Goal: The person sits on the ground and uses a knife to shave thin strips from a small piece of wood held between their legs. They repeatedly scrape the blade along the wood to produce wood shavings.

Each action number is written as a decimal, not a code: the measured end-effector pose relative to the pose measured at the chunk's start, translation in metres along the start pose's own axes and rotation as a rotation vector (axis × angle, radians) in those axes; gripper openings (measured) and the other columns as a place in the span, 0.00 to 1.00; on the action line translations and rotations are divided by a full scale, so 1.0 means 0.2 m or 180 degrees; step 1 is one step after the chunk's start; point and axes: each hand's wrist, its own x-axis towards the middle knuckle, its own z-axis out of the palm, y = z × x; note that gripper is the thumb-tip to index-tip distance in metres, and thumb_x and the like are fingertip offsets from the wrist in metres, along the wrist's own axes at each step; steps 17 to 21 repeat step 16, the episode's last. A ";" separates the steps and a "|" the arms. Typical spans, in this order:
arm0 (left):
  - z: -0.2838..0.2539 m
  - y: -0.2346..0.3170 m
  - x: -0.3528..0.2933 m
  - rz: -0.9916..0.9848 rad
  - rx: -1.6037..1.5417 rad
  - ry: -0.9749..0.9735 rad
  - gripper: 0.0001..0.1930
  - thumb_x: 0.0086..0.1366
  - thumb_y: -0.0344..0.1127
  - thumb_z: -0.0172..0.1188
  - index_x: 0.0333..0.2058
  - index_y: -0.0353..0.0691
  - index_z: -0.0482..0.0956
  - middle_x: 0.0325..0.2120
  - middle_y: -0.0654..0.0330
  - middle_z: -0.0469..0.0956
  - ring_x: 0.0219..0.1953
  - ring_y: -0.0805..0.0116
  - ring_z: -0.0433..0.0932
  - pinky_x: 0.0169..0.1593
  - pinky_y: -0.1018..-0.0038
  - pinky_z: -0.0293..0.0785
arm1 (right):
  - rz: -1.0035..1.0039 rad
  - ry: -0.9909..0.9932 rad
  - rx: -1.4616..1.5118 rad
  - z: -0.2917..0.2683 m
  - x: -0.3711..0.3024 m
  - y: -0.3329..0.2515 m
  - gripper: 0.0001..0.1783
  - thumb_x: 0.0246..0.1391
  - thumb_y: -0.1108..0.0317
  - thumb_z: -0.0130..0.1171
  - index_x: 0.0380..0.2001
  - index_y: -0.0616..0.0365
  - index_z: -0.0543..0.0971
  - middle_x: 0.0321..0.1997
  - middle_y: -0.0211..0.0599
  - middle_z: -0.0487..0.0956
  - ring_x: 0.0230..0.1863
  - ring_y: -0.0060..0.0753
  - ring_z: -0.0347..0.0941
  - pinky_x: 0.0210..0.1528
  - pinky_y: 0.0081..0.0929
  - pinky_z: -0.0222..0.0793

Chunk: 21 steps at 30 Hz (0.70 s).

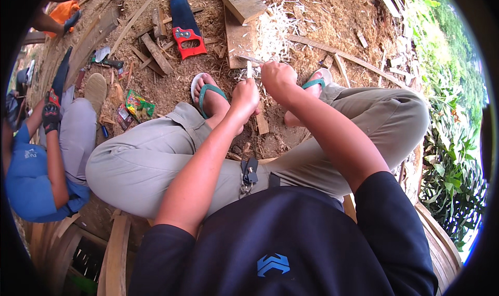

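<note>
My left hand is closed round a thin pale wooden stick, whose tip sticks up out of the fist. Just to its right, my right hand grips a knife; the blade reaches left, across the top of the stick, and the handle is hidden in my fingers. Beyond both hands a wooden plank lies on the ground with a wood block on it. Curly pale shavings are heaped along the plank's right side.
A red-handled handsaw lies beyond my left foot, near wood offcuts and a colourful wrapper. At the left a co-worker in blue sits with a gloved hand by another saw. Green plants border the right.
</note>
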 end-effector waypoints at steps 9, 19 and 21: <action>-0.02 -0.07 0.08 -0.0070 -0.0371 -0.0056 0.25 0.68 0.45 0.35 0.32 0.24 0.72 0.22 0.52 0.72 0.18 0.63 0.72 0.14 0.68 0.72 | -0.0399 0.0427 0.0168 0.06 -0.02 0.18 0.26 0.69 0.54 0.37 0.29 0.58 0.79 0.27 0.41 0.82 0.31 0.37 0.82 0.32 0.33 0.79; -0.03 -0.06 0.10 -0.0078 -0.0150 -0.0129 0.27 0.69 0.47 0.35 0.30 0.25 0.73 0.22 0.47 0.74 0.16 0.57 0.75 0.15 0.65 0.75 | -0.0572 0.0409 0.0203 -0.01 -0.20 0.15 0.25 0.67 0.54 0.41 0.29 0.57 0.82 0.29 0.43 0.83 0.33 0.41 0.83 0.31 0.34 0.79; -0.03 -0.06 0.10 -0.0078 -0.0150 -0.0129 0.27 0.69 0.47 0.35 0.30 0.25 0.73 0.22 0.47 0.74 0.16 0.57 0.75 0.15 0.65 0.75 | -0.0572 0.0409 0.0203 -0.01 -0.20 0.15 0.25 0.67 0.54 0.41 0.29 0.57 0.82 0.29 0.43 0.83 0.33 0.41 0.83 0.31 0.34 0.79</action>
